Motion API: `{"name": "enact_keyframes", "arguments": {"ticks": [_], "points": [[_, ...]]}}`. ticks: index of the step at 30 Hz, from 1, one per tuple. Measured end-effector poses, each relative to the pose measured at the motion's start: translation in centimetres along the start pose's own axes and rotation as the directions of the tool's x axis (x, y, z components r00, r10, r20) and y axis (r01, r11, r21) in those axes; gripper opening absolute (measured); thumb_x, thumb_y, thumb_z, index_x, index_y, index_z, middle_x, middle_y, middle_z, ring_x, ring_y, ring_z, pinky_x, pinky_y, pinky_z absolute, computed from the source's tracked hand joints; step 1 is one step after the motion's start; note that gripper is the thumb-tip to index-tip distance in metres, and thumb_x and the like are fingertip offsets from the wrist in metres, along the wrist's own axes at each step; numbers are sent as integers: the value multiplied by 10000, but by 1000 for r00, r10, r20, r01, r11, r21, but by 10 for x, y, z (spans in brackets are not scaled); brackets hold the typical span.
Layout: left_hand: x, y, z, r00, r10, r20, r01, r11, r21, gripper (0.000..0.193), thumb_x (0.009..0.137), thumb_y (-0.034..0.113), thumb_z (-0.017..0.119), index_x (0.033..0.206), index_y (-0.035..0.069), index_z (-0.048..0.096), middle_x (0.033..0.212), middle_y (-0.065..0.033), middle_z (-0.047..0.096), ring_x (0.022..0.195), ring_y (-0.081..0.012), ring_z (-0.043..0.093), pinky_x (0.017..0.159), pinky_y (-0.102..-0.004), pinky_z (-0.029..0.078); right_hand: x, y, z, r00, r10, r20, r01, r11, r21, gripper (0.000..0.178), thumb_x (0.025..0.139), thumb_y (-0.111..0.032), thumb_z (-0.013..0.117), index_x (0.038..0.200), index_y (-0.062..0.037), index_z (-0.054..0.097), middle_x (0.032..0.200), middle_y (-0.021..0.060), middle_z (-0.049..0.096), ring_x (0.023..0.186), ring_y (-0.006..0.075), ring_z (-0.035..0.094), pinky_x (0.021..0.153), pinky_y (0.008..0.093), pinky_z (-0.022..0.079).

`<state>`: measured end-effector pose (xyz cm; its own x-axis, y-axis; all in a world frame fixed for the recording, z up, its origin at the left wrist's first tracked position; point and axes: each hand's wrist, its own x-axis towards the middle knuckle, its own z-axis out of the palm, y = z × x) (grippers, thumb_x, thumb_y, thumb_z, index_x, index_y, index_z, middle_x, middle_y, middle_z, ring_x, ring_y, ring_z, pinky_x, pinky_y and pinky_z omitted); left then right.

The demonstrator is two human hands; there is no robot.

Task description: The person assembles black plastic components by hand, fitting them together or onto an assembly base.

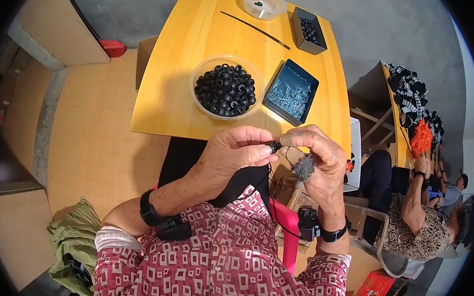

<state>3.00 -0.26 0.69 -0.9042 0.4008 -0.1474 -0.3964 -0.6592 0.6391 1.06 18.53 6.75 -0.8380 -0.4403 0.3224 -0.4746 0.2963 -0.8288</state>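
Fingertips (260,151) nearly meet just before the yellow wooden table (169,106): the left hand (225,155) pinches a small black piece (274,146) between thumb and fingers, and the right hand (325,164), curled, nips at its other end. So it sits squarely between them, neither hand clearly nearer, long axis too covered to call! A fuzzy grey tuft (304,167) nestles against the right fingers. Beyond, smooth, round black beads (227,90) heap in a clear plastic bowl (229,59); tiny glinting bits (290,99) scatter across a dark rectangular tray (293,71).
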Motion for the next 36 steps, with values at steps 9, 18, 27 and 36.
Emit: {"name": "enact_keyframes", "arguments": {"ticks": [9, 18, 27, 36], "points": [[0, 0, 0, 1000, -16, -8, 16, 1000, 5, 210, 883, 30, 628, 1090, 5, 600, 1041, -67, 631, 915, -159, 650, 853, -275, 543, -2, -8, 5, 999, -30, 32, 36, 976, -216, 291, 692, 92, 648, 963, -12, 641, 933, 113, 648, 875, 259, 643, 750, 306, 506], [-2, 0, 3, 995, -30, -97, 28, 999, -24, 246, 903, 74, 615, 1126, -24, 578, 1020, -70, 631, 915, -125, 637, 832, -241, 523, -9, 4, 18, 996, -75, -57, 60, 971, -230, 338, 711, 39, 715, 1036, -38, 665, 956, 101, 630, 901, 234, 623, 756, 306, 507], [0, -8, -7, 991, -76, -111, 79, 997, 22, 229, 896, 92, 639, 1106, 19, 586, 1003, -43, 624, 908, -137, 639, 800, -247, 539, -14, 11, 31, 984, -105, -143, 53, 942, -332, 359, 670, -8, 783, 1000, -44, 644, 950, 114, 638, 795, 190, 619, 692, 286, 506], [1, -4, -8, 984, -152, -91, 158, 985, 61, 180, 888, 85, 645, 1057, 23, 633, 1000, -25, 621, 915, -112, 629, 787, -231, 543, -16, 11, 23, 987, -148, -57, 108, 889, -445, 326, 680, -66, 780, 981, -31, 660, 877, 103, 631, 798, 259, 610, 697, 340, 500]]}}
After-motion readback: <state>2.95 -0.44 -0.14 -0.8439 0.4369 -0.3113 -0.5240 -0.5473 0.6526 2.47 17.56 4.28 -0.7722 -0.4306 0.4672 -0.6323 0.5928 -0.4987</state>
